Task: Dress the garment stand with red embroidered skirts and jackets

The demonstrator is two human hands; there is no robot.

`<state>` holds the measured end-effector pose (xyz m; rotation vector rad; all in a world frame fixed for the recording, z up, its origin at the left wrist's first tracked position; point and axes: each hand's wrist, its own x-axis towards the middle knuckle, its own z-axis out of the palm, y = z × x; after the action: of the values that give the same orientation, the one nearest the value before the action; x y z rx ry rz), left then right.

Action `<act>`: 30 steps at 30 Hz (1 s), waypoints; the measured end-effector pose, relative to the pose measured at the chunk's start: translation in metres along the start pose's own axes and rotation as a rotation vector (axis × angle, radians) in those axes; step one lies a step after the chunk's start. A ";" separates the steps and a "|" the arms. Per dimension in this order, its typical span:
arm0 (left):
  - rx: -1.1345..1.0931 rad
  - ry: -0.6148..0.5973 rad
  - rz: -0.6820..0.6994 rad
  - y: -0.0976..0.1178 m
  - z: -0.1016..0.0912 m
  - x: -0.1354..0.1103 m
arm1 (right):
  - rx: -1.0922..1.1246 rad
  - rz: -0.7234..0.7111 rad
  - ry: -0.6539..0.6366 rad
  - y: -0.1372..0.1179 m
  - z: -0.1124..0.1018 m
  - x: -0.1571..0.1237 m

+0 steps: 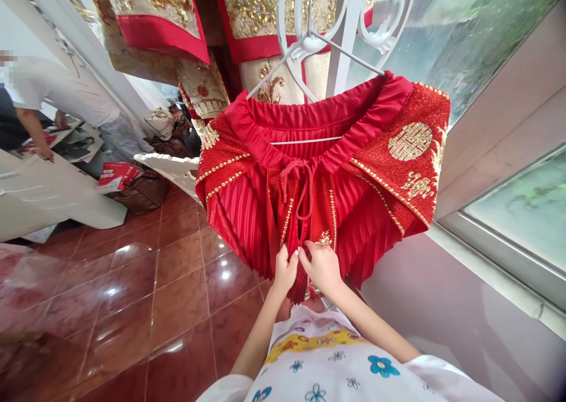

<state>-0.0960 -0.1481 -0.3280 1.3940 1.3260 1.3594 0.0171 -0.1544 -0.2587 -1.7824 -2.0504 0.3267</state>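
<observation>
A red pleated skirt [239, 204] with gold beading hangs on a thin wire hanger [354, 55] in front of me. Its gathered waistband [305, 119] has a red drawstring [304, 198] tied in a bow at the front. Below the bow, my left hand [286, 267] pinches the red cloth at the front opening. Close against it, my right hand [322, 265] grips the same part of the skirt. The thumbs nearly meet, and the fingertips are partly hidden by the cloth.
Gold-embroidered garments with red hems [161, 30] hang behind. A white scrolled metal frame [305, 13] holds the hanger. Windows [522, 195] stand at the right. At the left, another person [57, 89] leans over a white counter [57, 184], near a brown bag [139, 193] on the tiled floor [177, 284].
</observation>
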 end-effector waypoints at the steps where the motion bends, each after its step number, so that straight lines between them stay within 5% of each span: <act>1: 0.010 -0.018 0.014 0.001 -0.001 0.000 | 0.023 0.037 -0.062 -0.001 -0.002 0.001; 5: 0.078 -0.060 0.022 0.004 -0.002 -0.001 | -0.003 0.101 -0.160 -0.003 -0.011 0.004; 10: 0.185 -0.016 -0.002 0.006 -0.002 -0.001 | 0.043 0.140 -0.114 -0.002 -0.025 0.007; 12: 0.227 0.005 -0.011 0.007 -0.003 -0.001 | 0.317 0.174 -0.170 0.002 -0.026 0.012; 16: 0.259 0.024 -0.010 0.008 -0.003 -0.001 | 1.107 0.389 -0.539 0.007 -0.017 0.024; 18: 0.255 0.031 0.003 0.006 -0.002 -0.001 | 1.372 0.513 -0.604 0.004 -0.016 0.031; 21: 0.282 0.031 0.054 -0.002 0.000 0.002 | 1.522 0.558 -0.535 -0.006 -0.032 0.046; 26: 0.357 0.000 0.126 -0.004 -0.005 0.009 | 1.521 0.267 -0.237 -0.022 -0.072 0.071; 30: 0.609 0.242 0.295 0.021 -0.007 0.013 | 1.515 0.225 -0.164 -0.026 -0.067 0.068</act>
<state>-0.1006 -0.1400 -0.3042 1.9346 1.8556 1.4072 0.0170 -0.0972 -0.1781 -0.9277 -0.9538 1.5722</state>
